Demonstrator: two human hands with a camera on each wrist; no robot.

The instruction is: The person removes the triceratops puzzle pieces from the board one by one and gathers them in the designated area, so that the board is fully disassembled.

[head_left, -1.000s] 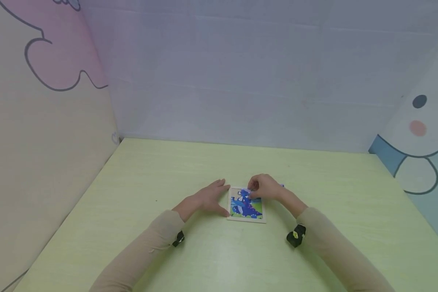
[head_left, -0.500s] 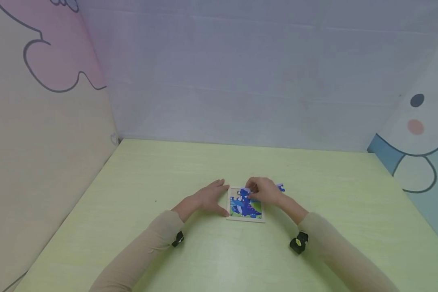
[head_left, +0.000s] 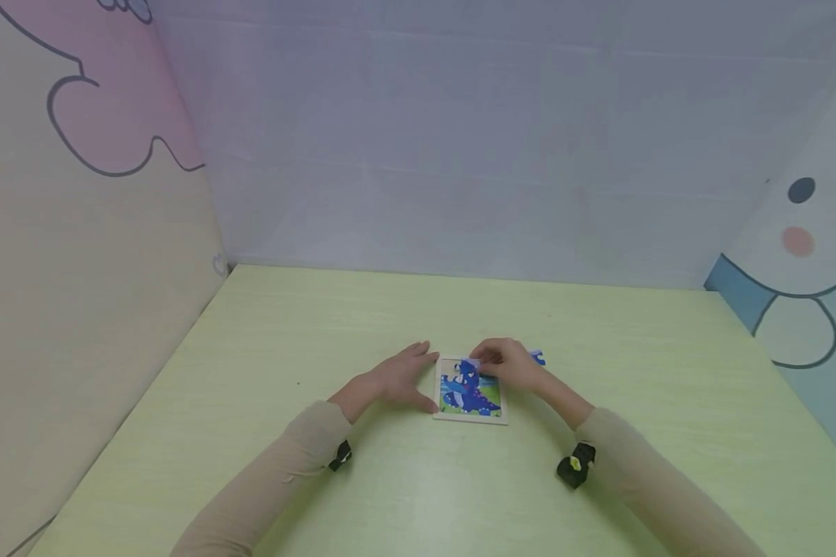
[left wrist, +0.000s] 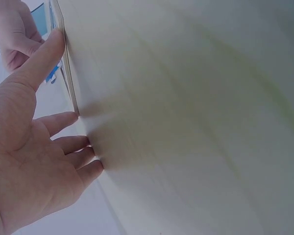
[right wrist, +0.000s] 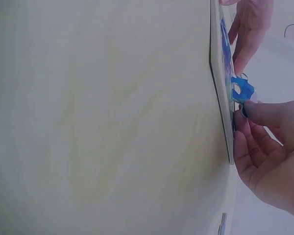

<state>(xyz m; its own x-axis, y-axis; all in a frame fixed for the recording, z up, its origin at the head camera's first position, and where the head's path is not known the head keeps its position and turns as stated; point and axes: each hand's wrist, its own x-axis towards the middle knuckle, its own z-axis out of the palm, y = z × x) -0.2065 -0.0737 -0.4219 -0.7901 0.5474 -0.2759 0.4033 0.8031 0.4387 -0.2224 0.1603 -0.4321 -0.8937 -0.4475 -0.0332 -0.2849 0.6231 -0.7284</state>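
A small jigsaw puzzle (head_left: 470, 420) in a pale wooden frame lies on the table, showing a blue dinosaur. My left hand (head_left: 399, 377) spreads along its left side. In the left wrist view the thumb (left wrist: 51, 46) touches the frame's edge, while the other fingertips rest at its corner and on the table. Over the puzzle's upper right, my right hand (head_left: 514, 365) pinches a blue jigsaw piece (right wrist: 247, 92) between thumb and fingers. The right wrist view shows this piece tilted up, close over the picture. The right fingers hide part of the puzzle's upper right corner.
Another loose jigsaw piece (head_left: 539, 357), blue and purple, lies on the table just beyond the right hand. The pale green table (head_left: 418, 487) meets a plain wall (head_left: 418, 155) at the back. Printed cartoon walls stand on the left and right.
The right hand has shifted slightly over the puzzle's upper right, and its wrist has moved a little right. More of the loose piece behind it shows. The left hand stays in place.
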